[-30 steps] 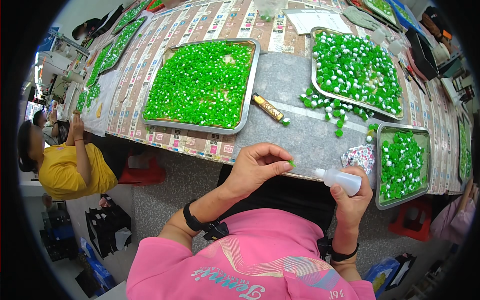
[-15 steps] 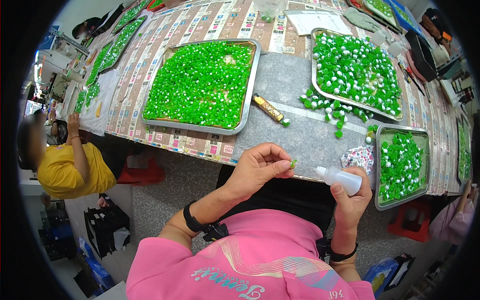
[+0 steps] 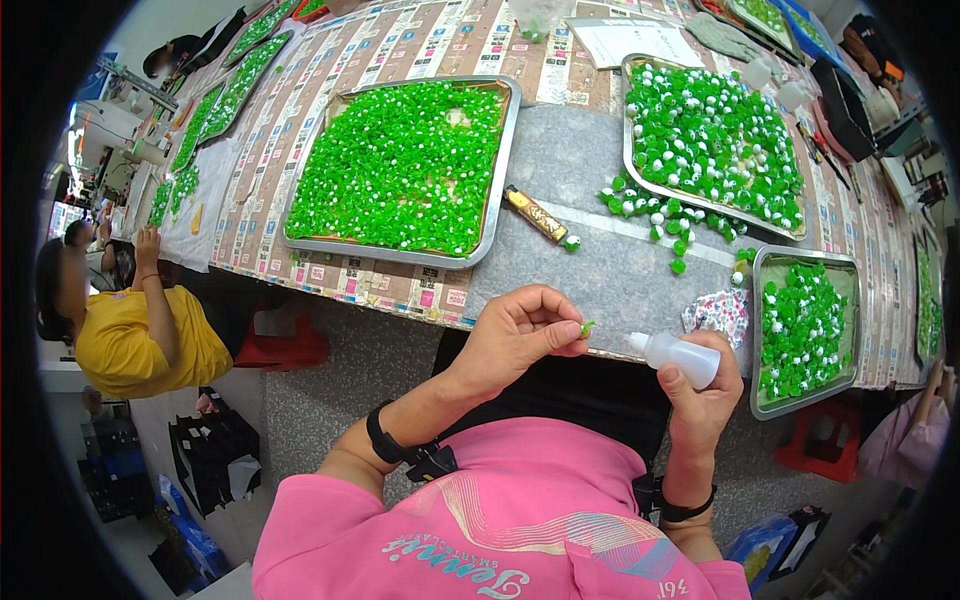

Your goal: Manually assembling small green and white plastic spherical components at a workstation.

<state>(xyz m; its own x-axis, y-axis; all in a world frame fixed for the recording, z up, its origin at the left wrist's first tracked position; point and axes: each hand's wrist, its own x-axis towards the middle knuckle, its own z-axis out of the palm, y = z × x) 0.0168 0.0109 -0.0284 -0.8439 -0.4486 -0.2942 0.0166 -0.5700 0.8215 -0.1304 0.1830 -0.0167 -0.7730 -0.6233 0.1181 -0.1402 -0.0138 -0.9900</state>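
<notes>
Person's left hand (image 3: pixel 522 335) sits at the near edge of the surface (image 3: pixel 262 220); grip closed to a pinch, thumb on forefinger, a small green piece (image 3: pixel 588 328) poking out at the tips. Right hand (image 3: pixel 705 398) has its grip wrapped around a white squeeze bottle (image 3: pixel 682 360), tipped on its side, nozzle pointing left at the piece, the two apart. Floral cloth (image 3: pixel 716 312) lies just beyond the bottle. Right of it, a small tray (image 3: pixel 808 403) of green-and-white pieces. Farther back, a second tray (image 3: pixel 628 130), also loaded, loose pieces (image 3: pixel 656 214) spread along its near side on a grey mat (image 3: pixel 565 150). Left of the mat, a big tray (image 3: pixel 502 172) full of green pieces. Yellow-and-dark stick (image 3: pixel 537 213) between, single piece near its end. Co-worker in a yellow top (image 3: pixel 145 340) at far left.
</notes>
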